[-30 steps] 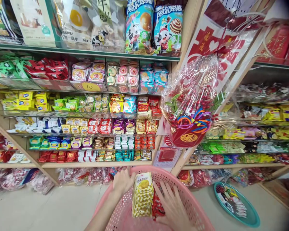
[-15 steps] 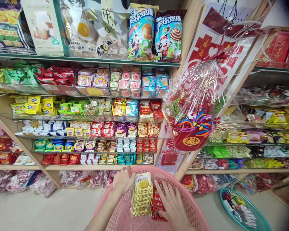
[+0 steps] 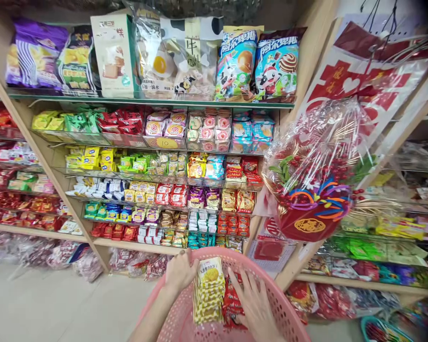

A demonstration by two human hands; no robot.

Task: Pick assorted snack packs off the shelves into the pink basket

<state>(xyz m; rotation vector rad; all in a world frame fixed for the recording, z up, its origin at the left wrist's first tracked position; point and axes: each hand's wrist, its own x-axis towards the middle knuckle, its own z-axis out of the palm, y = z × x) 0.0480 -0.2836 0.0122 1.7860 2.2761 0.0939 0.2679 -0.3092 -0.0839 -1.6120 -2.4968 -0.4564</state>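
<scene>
Through the head camera I am seeing the left hand point(image 3: 178, 275) holding a pink basket point(image 3: 280, 304) at eleven o'clock, its fingers curled over the rim. Inside, the right hand point(image 3: 255, 299) is resting palm down, fingers spread wide, on red packets point(image 3: 230, 299); I am not making out a grip on any one. At nine o'clock from these, yellow packets point(image 3: 209, 294) are lying in a neat overlapping stack. I am judging all the packets light and slippery-skinned, their contents probably brittle, so I am favouring a gentle hold on both sides rather than a squeeze from above. The perforated basket is looking stiff, with some flex, and its rim is offering the best hold. Beyond, at twelve o'clock, shelves point(image 3: 135, 245) are carrying snacks point(image 3: 171, 194).
</scene>
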